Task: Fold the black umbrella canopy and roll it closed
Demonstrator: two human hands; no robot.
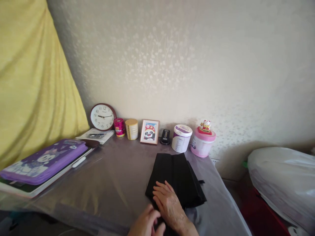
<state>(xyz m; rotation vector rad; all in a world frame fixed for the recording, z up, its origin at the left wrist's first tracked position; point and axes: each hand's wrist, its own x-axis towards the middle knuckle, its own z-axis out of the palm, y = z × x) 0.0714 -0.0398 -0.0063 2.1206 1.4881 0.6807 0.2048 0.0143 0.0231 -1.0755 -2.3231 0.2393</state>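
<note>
A folded black fabric item [176,175] lies on the table's near right part, with a centre crease and a small dark tab sticking out on its right. Flat on its lower left part rests my right hand [168,203], fingers stretched out and close to each other. Just left of that wrist, my left hand [147,223] is curled at the item's near edge, thumb and forefinger bent towards each other. Dark material shows beside these fingertips; what they grip, if anything, is hidden.
Along the wall stand a clock [102,117], a pink can [119,127], a yellow tub [132,129], a panda picture [149,131], a white-purple tub [181,139] and a pink tub [202,144] topped by a cat figurine. A purple case [44,160] lies left. Right of the table is a plastic-wrapped bundle [283,183].
</note>
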